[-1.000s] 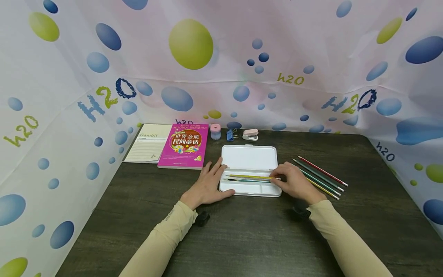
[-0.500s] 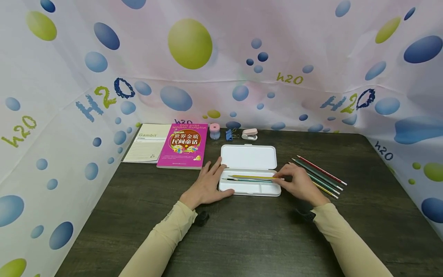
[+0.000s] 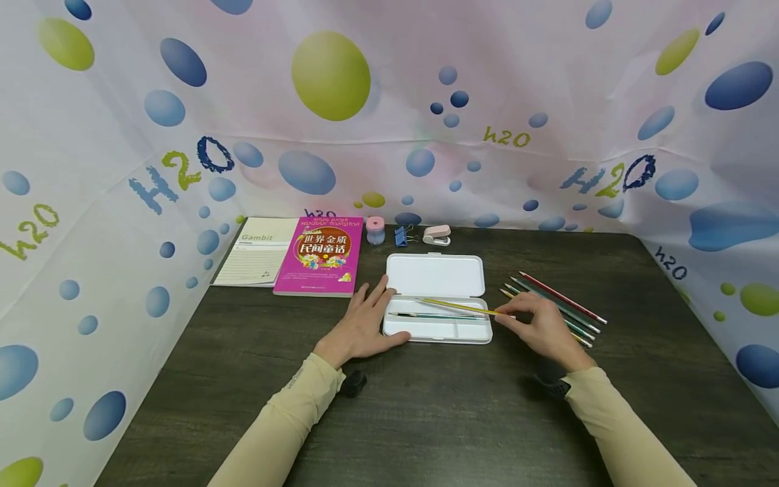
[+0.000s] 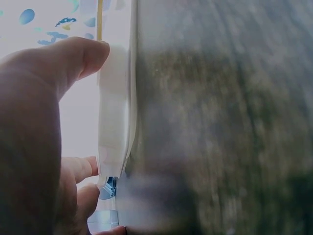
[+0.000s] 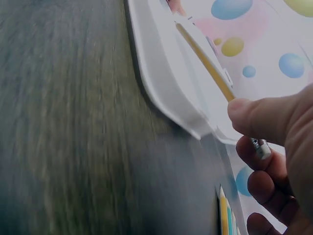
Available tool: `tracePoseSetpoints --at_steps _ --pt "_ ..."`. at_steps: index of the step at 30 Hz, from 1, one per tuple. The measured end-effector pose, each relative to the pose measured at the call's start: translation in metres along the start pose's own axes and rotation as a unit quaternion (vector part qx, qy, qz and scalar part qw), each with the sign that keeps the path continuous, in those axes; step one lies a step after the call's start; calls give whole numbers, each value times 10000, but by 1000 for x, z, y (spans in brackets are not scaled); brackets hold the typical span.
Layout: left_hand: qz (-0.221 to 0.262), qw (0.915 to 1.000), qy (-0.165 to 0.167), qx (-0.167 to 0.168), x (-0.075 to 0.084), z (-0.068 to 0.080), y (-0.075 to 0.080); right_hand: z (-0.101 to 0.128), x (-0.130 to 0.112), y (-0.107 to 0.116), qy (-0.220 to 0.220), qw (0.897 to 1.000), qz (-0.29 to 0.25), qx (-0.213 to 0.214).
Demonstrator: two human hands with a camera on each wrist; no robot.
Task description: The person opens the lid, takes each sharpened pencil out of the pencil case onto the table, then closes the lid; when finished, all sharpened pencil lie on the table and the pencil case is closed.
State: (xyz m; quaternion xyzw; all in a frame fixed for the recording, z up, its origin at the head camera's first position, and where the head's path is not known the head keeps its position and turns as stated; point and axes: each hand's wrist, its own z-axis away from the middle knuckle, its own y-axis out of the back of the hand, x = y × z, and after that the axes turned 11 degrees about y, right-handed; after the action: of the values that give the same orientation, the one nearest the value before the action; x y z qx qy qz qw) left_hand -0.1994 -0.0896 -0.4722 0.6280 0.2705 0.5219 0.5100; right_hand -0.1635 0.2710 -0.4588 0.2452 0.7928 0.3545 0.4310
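Yellow pencil (image 3: 460, 308) in right hand (image 3: 544, 329)

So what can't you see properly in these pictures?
- Right hand, head view: it covers the near ends of the loose pencils on the table.
- Yellow pencil, right wrist view: its far tip is blurred.
- Left hand, left wrist view: it blocks most of the white case, so the inside is hidden.
- Book, head view: small print too tiny to read.

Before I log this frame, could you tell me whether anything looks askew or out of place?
Only the yellow pencil: pinched by the right hand, it lies slanted across the open white case, its end past the right rim, while the green pencil lies straight inside. The left hand rests against the case.
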Motion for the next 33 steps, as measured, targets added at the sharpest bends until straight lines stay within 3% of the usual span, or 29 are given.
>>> tracePoseSetpoints --at_steps 6,11,17,25,33 --pt "-35 10000 42 -56 1 0 1 16 8 12 -181 9995 96 243" --pt "-42 9999 32 -106 1 0 1 36 18 24 -161 9972 279 668" --pt "15 10000 -2 -50 0 0 1 62 29 40 -470 9914 521 1104" --pt "4 10000 4 -52 0 0 2 85 39 55 -1026 9832 1008 1124" --pt "-5 10000 -2 -38 0 0 1 93 39 52 -869 9831 1144 1134"
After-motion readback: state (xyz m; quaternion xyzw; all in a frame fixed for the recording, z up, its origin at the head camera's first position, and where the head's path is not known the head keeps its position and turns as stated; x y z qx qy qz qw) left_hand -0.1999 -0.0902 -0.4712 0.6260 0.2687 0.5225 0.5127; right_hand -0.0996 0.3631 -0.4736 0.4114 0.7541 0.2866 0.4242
